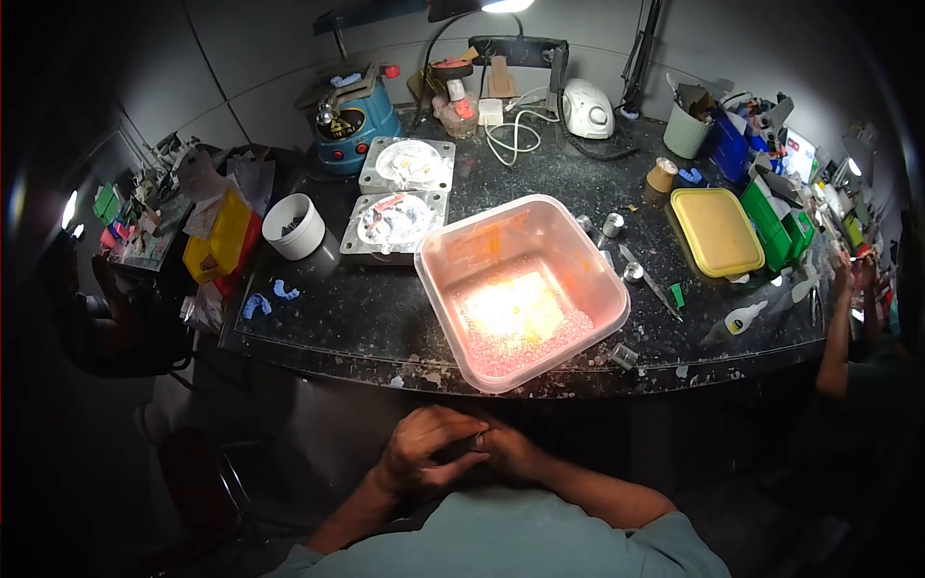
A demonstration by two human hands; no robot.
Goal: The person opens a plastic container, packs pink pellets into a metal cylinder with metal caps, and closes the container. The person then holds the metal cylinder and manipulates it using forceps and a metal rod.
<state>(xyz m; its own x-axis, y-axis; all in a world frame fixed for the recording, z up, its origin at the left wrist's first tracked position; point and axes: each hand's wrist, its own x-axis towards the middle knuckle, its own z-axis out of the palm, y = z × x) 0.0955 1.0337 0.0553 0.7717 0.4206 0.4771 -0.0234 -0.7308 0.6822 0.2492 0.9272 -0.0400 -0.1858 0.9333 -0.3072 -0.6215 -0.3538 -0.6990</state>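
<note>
My left hand [429, 448] and my right hand [509, 453] meet close to my body, below the bench's front edge. The left fingers are curled, with thumb and fingertips pinched towards the right hand. A tiny pale, shiny bit [479, 441] shows between the fingertips, too small to name. The right fingers are closed and partly in shadow. Just beyond both hands, a clear plastic tub [443, 328] stands tilted in view at the bench edge, with pinkish grains [559, 332] on its brightly lit bottom.
On the dark bench [337, 328] are a white cup [294, 228], a metal flask mould [438, 207], a blue machine [358, 125], a yellow-lidded box [718, 231], a small bottle [745, 318] and a thin tool [658, 289]. Other people sit at both sides.
</note>
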